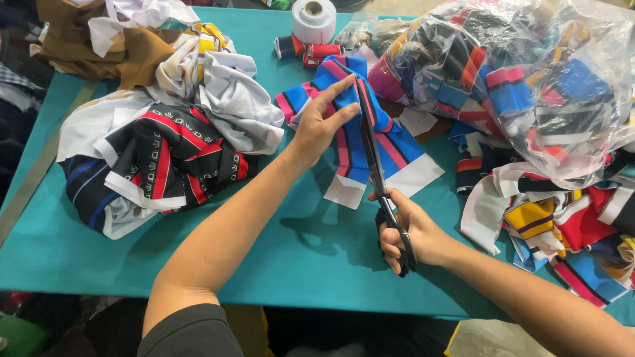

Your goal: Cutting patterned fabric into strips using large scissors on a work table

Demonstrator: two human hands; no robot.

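Scissors (378,173), 1 pair, gripped by right hand (410,231); left hand (321,122), fingers spread, presses 1 striped cloth (350,142).

Blue, pink-striped fabric piece (360,129) lies flat under long black scissors (378,173).

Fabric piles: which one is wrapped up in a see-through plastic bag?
The pile at the table's far right, full of blue, red and black striped pieces. The black-and-red pile at left and the brown pile behind it lie bare.
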